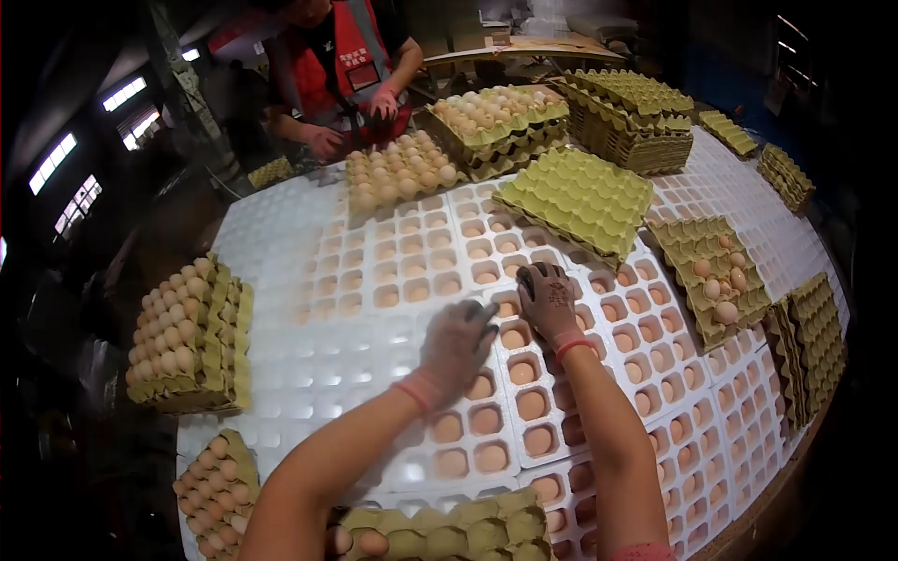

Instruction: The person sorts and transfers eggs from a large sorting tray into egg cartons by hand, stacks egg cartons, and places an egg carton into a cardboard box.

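My left hand (pixel 456 348), in a thin grey glove with a pink cuff, hovers over the white foam trays (pixel 513 439). Its fingers point right and are slightly apart, close to an egg (pixel 506 308) in a cell. My right hand (pixel 550 299), gloved alike, is bent down over the cells just right of it. Its curled fingers hide whatever is beneath them. Brown eggs sit singly in many of the foam cells around both hands. Beyond my right hand, an egg-free green pulp egg tray (pixel 577 198) lies across the foam.
Stacked pulp trays full of eggs stand at left (pixel 178 341) and far side (pixel 496 126). A pulp tray (pixel 713 280) at right holds several eggs; another (pixel 449 533) lies near my body. Across the table a person in a red vest (pixel 348 56) has both gloved hands near an egg tray (pixel 398 173).
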Available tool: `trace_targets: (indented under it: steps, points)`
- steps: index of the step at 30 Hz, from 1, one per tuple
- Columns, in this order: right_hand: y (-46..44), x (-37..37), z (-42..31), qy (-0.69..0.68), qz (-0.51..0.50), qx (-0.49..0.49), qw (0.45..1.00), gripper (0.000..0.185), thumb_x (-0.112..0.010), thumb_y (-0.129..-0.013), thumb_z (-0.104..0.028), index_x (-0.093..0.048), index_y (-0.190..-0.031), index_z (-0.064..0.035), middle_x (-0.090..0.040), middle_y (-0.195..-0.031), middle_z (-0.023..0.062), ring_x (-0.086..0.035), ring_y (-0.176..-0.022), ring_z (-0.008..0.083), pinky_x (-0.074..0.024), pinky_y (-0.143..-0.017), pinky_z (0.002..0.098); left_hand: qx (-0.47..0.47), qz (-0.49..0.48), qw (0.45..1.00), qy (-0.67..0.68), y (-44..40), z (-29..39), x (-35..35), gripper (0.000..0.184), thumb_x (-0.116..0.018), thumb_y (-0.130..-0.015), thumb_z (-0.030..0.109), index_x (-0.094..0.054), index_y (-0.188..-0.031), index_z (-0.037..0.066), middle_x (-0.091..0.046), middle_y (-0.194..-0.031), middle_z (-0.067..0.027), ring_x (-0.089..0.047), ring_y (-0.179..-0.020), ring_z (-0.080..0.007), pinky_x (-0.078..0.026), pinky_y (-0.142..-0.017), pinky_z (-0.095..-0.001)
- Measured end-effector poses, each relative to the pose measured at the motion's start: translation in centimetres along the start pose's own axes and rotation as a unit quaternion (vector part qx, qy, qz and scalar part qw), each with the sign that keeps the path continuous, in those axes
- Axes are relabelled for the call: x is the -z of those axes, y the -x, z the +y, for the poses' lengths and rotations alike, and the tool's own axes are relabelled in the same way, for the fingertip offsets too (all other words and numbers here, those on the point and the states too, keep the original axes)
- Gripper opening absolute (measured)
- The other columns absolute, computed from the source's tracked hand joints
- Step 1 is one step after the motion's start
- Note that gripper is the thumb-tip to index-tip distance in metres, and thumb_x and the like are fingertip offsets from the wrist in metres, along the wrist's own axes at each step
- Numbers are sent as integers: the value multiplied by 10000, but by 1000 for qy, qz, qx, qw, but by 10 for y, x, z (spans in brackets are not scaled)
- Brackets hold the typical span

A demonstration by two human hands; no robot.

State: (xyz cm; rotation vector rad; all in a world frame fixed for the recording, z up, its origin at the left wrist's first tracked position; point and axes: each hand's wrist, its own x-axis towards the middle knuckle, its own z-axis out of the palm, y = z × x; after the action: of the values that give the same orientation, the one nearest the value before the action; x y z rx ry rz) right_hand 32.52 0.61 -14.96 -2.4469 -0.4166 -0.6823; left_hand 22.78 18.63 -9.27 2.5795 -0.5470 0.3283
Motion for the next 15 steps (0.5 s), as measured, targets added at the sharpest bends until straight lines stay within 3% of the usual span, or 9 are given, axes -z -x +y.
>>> trace_targets:
  steps: [1, 3, 5, 7, 8, 10, 11, 13, 15]
  points:
    - [-2, 1, -2, 38, -18, -1, 999, 188, -624, -823, -210, -636, -974, -98, -615, -1040, 129, -562, -1003, 341, -438, -844, 482, -4, -59, 997, -42, 16, -8, -14, 454, -562, -899, 255, -533, -1305, 54, -544, -1180, -193, -481, -1170, -370, -374, -1006, -466]
    - [-2, -4, 1, 53, -14, 9, 998, 223, -645, -802, -217, -621, -1002, -120, -591, -1062, 119, -542, -1036, 327, -437, -843, 477, -63, -47, 992, -98, 38, -14, -18, 553, -594, -876, 306, -477, -1366, 77, -430, -1351, -209, -405, -1251, -383, -307, -1081, -505]
    - [-2, -5, -1, 103, -42, 4, 994, 286, -652, -803, -223, -598, -1070, -135, -567, -1146, 86, -522, -1102, 307, -440, -871, 478, -24, 27, 998, -52, 56, -2, 8, 561, -634, -873, 291, -482, -1373, 87, -441, -1365, -208, -419, -1259, -399, -334, -1080, -493]
    - [-8, 2, -3, 132, -154, -14, 979, 365, -644, -819, -287, -585, -1140, -124, -558, -1201, 107, -514, -1161, 312, -440, -916, 476, 1, 30, 998, 46, 87, 13, 61, 547, -674, -862, 245, -502, -1353, 77, -483, -1347, -202, -447, -1255, -390, -381, -1055, -467]
    - [-10, 2, -3, 131, -147, -7, 980, 365, -644, -819, -287, -585, -1140, -124, -558, -1201, 107, -514, -1161, 312, -440, -916, 476, 12, 28, 998, 48, 108, 20, 85, 545, -690, -853, 223, -510, -1345, 72, -502, -1332, -198, -466, -1243, -383, -400, -1041, -453]
    - [-12, 8, -8, 115, -319, -28, 940, 479, -624, -833, -361, -545, -1232, -108, -535, -1264, 132, -494, -1229, 324, -423, -980, 477, 50, 17, 997, 64, 165, 34, 132, 545, -712, -838, 194, -521, -1332, 66, -527, -1310, -187, -493, -1221, -371, -427, -1020, -432]
    - [-7, 27, -34, 94, -331, -8, 939, 562, -607, -841, -414, -505, -1293, -96, -499, -1339, 156, -478, -1263, 339, -401, -1022, 477, 78, 9, 994, 79, 197, 45, 154, 546, -718, -833, 188, -524, -1328, 65, -533, -1302, -181, -502, -1212, -366, -434, -1014, -424]
    - [30, 62, -87, 5, -251, 104, 962, 580, -597, -865, -441, -498, -1337, -120, -488, -1377, 165, -518, -1208, 358, -405, -1022, 483, 178, 29, 978, 108, 262, 89, 195, 527, -712, -836, 190, -538, -1317, 64, -590, -1207, -190, -553, -1150, -381, -457, -991, -434]
    - [75, 118, -153, -145, -285, 159, 934, 496, -609, -896, -352, -519, -1325, -122, -535, -1321, 154, -531, -1179, 379, -444, -990, 462, 247, 28, 964, 93, 331, 132, 209, 563, -723, -817, 257, -541, -1311, 56, -553, -1252, -215, -505, -1207, -386, -428, -1019, -458]
